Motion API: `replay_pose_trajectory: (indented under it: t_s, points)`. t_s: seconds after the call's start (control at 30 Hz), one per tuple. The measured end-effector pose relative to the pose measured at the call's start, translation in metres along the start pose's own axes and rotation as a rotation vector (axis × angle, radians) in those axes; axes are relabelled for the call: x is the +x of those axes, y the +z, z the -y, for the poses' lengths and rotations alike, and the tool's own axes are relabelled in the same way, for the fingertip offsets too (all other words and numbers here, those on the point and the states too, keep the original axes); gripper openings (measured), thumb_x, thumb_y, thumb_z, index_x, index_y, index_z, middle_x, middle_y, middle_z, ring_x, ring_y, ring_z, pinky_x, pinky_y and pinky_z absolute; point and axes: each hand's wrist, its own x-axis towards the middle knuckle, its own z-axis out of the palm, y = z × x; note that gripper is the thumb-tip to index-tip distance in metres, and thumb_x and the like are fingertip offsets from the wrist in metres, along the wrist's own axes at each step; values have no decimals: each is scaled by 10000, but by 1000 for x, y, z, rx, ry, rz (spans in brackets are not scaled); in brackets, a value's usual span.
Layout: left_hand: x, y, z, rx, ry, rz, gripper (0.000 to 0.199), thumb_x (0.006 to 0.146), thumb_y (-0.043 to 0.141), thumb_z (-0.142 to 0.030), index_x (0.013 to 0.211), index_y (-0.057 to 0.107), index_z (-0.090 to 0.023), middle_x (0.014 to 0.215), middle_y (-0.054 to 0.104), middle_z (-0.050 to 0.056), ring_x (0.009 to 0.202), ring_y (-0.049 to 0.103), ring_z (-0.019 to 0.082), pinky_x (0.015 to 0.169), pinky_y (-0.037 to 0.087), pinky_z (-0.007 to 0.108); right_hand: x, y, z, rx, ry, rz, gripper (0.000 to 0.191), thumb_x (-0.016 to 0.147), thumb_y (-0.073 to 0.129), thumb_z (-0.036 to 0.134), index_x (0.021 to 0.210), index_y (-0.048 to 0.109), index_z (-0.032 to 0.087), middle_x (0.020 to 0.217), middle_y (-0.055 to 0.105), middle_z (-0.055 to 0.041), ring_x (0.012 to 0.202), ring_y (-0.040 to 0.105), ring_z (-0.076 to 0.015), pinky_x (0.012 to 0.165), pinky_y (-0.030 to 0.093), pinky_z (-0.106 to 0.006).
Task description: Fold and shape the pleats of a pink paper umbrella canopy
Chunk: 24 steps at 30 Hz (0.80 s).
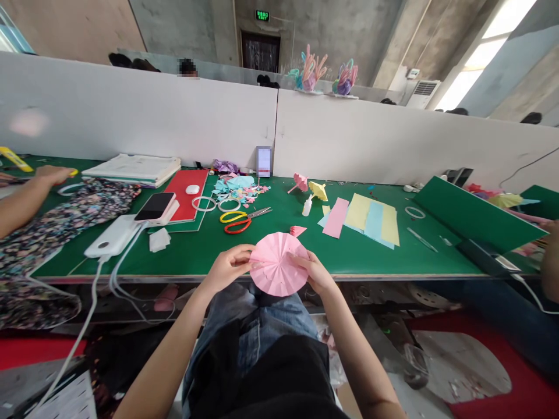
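Observation:
A round pink pleated paper disc is held up at the table's front edge, above my lap. My left hand pinches its left rim, and my right hand grips its right side with the thumb lying on the folds. Just behind the disc lies a small folded pink paper piece. Scissors with yellow and red handles rest to the left of that. A white glue bottle stands further back, near a pink paper umbrella and a yellow paper umbrella.
Coloured paper sheets lie on the right, with tweezers beyond. Paper scraps, white rings and a red folder are at the left. A power bank trails cables over the edge. A co-worker's hand is far left.

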Motion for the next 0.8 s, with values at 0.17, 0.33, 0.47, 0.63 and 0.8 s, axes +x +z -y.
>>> replay_pose_trajectory:
  t_s: [0.17, 0.33, 0.47, 0.63, 0.8]
  points:
    - [-4, 1, 0, 86, 5, -52, 336, 758, 654, -418, 983, 635, -170, 864, 754, 69, 825, 713, 229, 723, 576, 286, 3, -4, -2, -152, -88, 13, 448, 726, 690, 425, 1084, 631, 162, 974, 714, -98, 833, 685, -230, 708, 543, -326]
    - [-6, 4, -8, 192, 53, -69, 305, 782, 638, -373, 1038, 626, -207, 798, 750, 17, 755, 705, 185, 728, 550, 254, 10, -1, 11, -357, -306, -12, 599, 732, 688, 390, 1267, 485, 214, 1203, 606, -115, 1136, 555, -233, 909, 458, -353]
    - [-6, 6, -12, 241, 93, -1, 391, 805, 614, -355, 1173, 570, -232, 782, 742, -8, 726, 693, 156, 719, 535, 230, 22, 9, 30, -546, -370, 187, 340, 763, 658, 375, 1060, 642, 210, 1067, 650, -71, 1047, 571, -212, 874, 444, -314]
    - [-4, 7, -9, 296, 126, 18, 390, 827, 581, -373, 1191, 559, -238, 791, 731, -2, 729, 681, 150, 733, 519, 230, 37, 20, 42, -725, -365, 428, 343, 818, 574, 415, 596, 584, 155, 512, 379, 51, 518, 355, -94, 510, 312, -235]
    - [-4, 5, -7, 356, 144, 22, 412, 811, 595, -395, 1194, 562, -247, 769, 715, -9, 667, 636, 132, 696, 495, 218, 40, 25, 41, -798, -391, 501, 377, 858, 505, 376, 551, 458, 163, 548, 266, 58, 545, 245, -86, 501, 229, -235]
